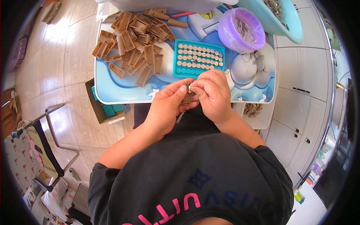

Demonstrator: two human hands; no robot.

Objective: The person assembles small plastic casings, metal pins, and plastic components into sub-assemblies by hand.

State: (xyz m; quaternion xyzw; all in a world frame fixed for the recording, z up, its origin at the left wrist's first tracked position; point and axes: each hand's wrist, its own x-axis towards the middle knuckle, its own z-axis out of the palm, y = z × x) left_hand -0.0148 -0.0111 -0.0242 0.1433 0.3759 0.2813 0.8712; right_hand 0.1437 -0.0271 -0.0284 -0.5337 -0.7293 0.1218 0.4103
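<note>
"What's around you?"

"On your right, white cabinets. In front of you, the blue-and-white table. At its far right corner you have a turquoise basin; on the floor by its left side, a box with turquoise trays in it."

"And on the tabletop?"

"A loose heap of brown cases fills the far left. The purple bucket, lined with clear plastic, stands at the far right. Between them, nearer you, lies a turquoise tray with rows of pale discs."

"Anything in the way?"

"Your right hand covers part of the tray's near edge, and your fingers hide much of what you're handling."

"How are my hands set?"

"Close together at the near edge, forearms angled inward. Your left hand is palm inward, its thumb and fingers clamped on a small brown case. The right is curled, back upward, its thumb and forefinger brought together at the case's upper end, by a silvery bit. Whether they pinch that bit, I can't tell."
</note>
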